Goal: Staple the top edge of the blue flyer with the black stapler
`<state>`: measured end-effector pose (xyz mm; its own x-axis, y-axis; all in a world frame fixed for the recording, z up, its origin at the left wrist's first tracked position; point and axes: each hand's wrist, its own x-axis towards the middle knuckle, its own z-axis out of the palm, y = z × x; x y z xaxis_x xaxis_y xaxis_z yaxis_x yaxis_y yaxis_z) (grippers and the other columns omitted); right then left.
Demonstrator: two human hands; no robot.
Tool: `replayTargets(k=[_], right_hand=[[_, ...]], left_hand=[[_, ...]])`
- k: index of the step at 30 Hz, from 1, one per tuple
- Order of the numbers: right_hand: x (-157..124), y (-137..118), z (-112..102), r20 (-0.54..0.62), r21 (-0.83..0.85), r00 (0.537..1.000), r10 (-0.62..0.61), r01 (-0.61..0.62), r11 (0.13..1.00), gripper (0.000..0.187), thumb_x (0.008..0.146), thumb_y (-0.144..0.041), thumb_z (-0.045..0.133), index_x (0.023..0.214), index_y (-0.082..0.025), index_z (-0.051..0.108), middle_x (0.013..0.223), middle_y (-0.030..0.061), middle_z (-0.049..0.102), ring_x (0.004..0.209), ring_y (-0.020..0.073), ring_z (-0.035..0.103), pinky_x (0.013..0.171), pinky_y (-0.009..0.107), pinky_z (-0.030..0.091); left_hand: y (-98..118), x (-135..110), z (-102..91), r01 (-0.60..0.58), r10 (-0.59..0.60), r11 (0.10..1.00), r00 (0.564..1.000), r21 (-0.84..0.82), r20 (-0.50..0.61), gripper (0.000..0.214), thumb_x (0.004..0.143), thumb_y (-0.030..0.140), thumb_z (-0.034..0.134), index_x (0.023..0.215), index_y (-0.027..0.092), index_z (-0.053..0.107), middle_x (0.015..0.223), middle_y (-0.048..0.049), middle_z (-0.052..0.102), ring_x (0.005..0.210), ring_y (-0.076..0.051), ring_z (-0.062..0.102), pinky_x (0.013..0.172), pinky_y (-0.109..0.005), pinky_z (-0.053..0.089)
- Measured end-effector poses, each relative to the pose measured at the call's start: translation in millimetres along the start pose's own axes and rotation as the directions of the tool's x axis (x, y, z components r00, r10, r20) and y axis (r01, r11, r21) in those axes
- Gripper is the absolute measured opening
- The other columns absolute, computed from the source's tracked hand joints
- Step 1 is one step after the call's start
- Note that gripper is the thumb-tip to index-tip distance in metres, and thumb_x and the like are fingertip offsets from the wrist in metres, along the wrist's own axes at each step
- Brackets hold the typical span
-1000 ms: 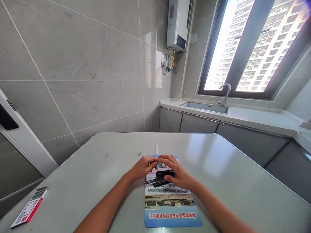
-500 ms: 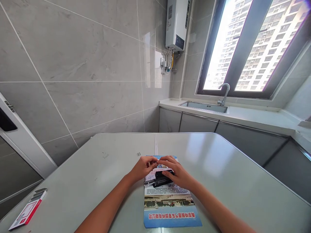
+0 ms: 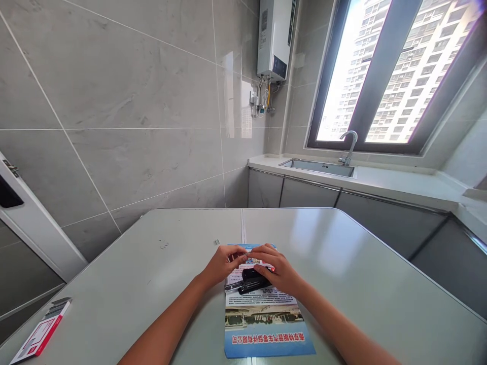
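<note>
A printed leaflet [image 3: 266, 324] with a blue lower band lies flat on the grey table [image 3: 361, 284] in front of me. On its upper half sits a black stapler [image 3: 249, 280] with a metal base. My right hand [image 3: 279, 271] is wrapped over the stapler's right end, fingers curled. My left hand [image 3: 222, 263] sits just left of it, thumb and fingers pinched together near the stapler's top and meeting the right fingertips. Whatever the left fingers pinch is too small to make out.
A small red and white box [image 3: 40, 334] lies at the table's near left corner. A loose strip of staples [image 3: 216, 242] rests beyond the leaflet. Behind the table run a tiled wall, a counter with sink [image 3: 317, 167] and tap [image 3: 350, 144], and a window.
Both hands stay on the stapler with hardly any shift. The view has drifted slightly, so the box at the left sits lower in the frame.
</note>
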<state>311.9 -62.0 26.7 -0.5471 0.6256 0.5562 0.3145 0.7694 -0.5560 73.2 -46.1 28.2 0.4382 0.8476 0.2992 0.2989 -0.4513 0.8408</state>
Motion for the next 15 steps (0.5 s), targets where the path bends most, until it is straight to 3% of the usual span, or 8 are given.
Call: replayTargets(k=[5, 9, 10, 12, 15], right_hand=[[3.0, 17.0, -12.5, -0.175, -0.014, 0.975, 0.137, -0.142, 0.99, 0.033, 0.104, -0.042, 0.05, 0.119, -0.025, 0.074, 0.116, 0.0101, 0.071, 0.107, 0.0243, 0.065, 0.095, 0.04, 0.053], [-2.2, 52.0, -30.0, -0.308, -0.108, 0.889, 0.339, -0.387, 0.916, 0.036, 0.1, -0.042, 0.047, 0.113, -0.023, 0.075, 0.115, 0.01, 0.072, 0.096, 0.0236, 0.067, 0.082, 0.037, 0.055], [-5.3, 62.0, -34.3, -0.324, -0.139, 0.867, 0.379, -0.44, 0.887, 0.035, 0.099, -0.041, 0.048, 0.111, -0.022, 0.075, 0.115, 0.01, 0.072, 0.093, 0.0233, 0.067, 0.081, 0.037, 0.055], [-12.7, 80.3, -41.8, -0.334, -0.21, 0.833, 0.44, -0.521, 0.827, 0.035, 0.096, -0.038, 0.048, 0.108, -0.02, 0.075, 0.114, 0.0101, 0.071, 0.089, 0.0228, 0.067, 0.084, 0.038, 0.054], [-23.0, 98.9, -48.9, -0.302, -0.339, 0.803, 0.514, -0.594, 0.729, 0.037, 0.093, -0.03, 0.047, 0.114, -0.017, 0.074, 0.12, 0.0115, 0.069, 0.096, 0.0245, 0.067, 0.093, 0.039, 0.051]], left_hand=[[-7.9, 3.5, -11.9, 0.073, -0.04, 0.991, 0.965, 0.116, -0.26, 0.033, 0.097, 0.049, 0.058, 0.089, 0.021, 0.074, 0.077, -0.004, 0.072, 0.065, -0.017, 0.058, 0.066, -0.028, 0.042], [-28.6, 3.6, -30.4, 0.256, -0.105, 0.928, 0.878, 0.272, -0.467, 0.012, 0.094, 0.034, 0.06, 0.091, 0.025, 0.067, 0.08, -0.0035, 0.07, 0.071, -0.021, 0.06, 0.068, -0.029, 0.041], [-35.4, 3.5, -34.7, 0.319, -0.126, 0.886, 0.864, 0.337, -0.488, 0.008, 0.093, 0.028, 0.059, 0.093, 0.025, 0.066, 0.082, -0.004, 0.07, 0.072, -0.021, 0.061, 0.069, -0.03, 0.041], [-49.1, 3.7, -41.5, 0.374, -0.13, 0.792, 0.876, 0.483, -0.465, 0.013, 0.094, 0.02, 0.053, 0.097, 0.023, 0.065, 0.091, -0.0066, 0.07, 0.082, -0.024, 0.063, 0.076, -0.032, 0.044], [-66.6, 4.8, -46.4, 0.328, -0.088, 0.699, 0.921, 0.635, -0.379, 0.019, 0.092, 0.013, 0.051, 0.102, 0.019, 0.066, 0.107, -0.0116, 0.068, 0.104, -0.028, 0.061, 0.092, -0.037, 0.046]])
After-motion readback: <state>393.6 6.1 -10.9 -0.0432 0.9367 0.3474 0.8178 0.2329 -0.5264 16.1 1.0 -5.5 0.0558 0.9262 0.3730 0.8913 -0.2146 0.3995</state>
